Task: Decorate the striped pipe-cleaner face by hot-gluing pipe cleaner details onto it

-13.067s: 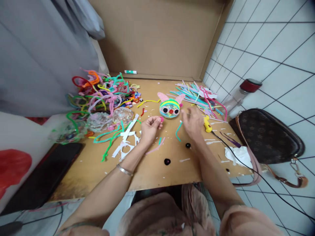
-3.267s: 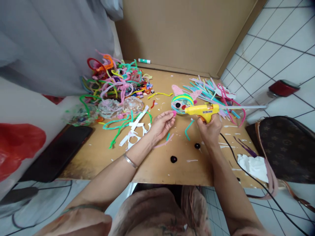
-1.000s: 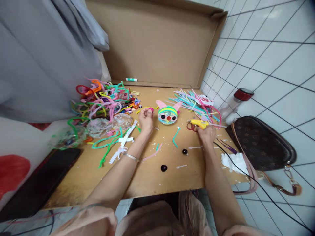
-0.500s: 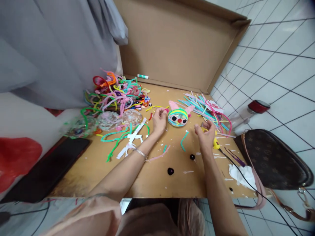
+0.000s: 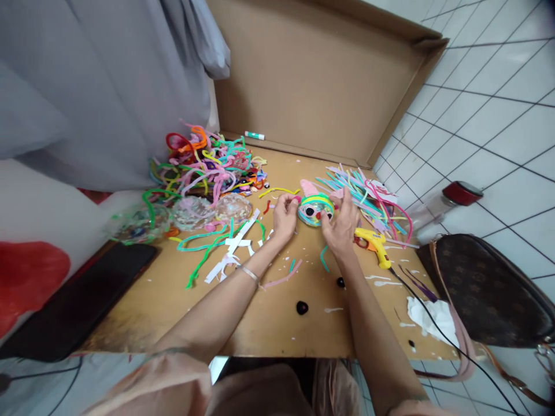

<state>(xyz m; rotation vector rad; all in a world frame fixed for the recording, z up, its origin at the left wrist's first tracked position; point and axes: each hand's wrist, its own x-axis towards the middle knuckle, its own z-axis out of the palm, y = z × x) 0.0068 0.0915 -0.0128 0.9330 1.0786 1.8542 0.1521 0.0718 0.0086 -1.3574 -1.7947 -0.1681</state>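
Nearest, by the front edge of the tan glue-spotted surface (image 5: pixel 173 312): two glossy black beads (image 5: pixel 302 307), loose, liable to roll off at a nudge from a forearm. To the right, a crumpled white tissue (image 5: pixel 427 315), crossed by the black cord (image 5: pixel 433 325) of the yellow hot-glue gun (image 5: pixel 373 242), on its side just beside the right wrist, nozzle toward the hands. Could burn skin or drip onto the surface while hot. Could be dragged off by a snag on that cord, trailing over the edge.

Further in, the left hand (image 5: pixel 284 216), grip pinched on a small pink fuzzy piece (image 5: pixel 297 199), pressed to the left edge of the round striped pipe-cleaner face with googly eyes and red nose (image 5: pixel 313 208), resting on the surface about midway back. The right hand (image 5: pixel 342 222), grip closed on that face's right side. Could set the piece crooked, or stick it to fingertips with glue not yet hard. Could bend a pink ear with too tight a squeeze.

Writing: none legible. Only a blurred repeating pattern on the brown handbag (image 5: pixel 485 289). Far back, an unreadable label on the green-and-white tube (image 5: pixel 254 136).
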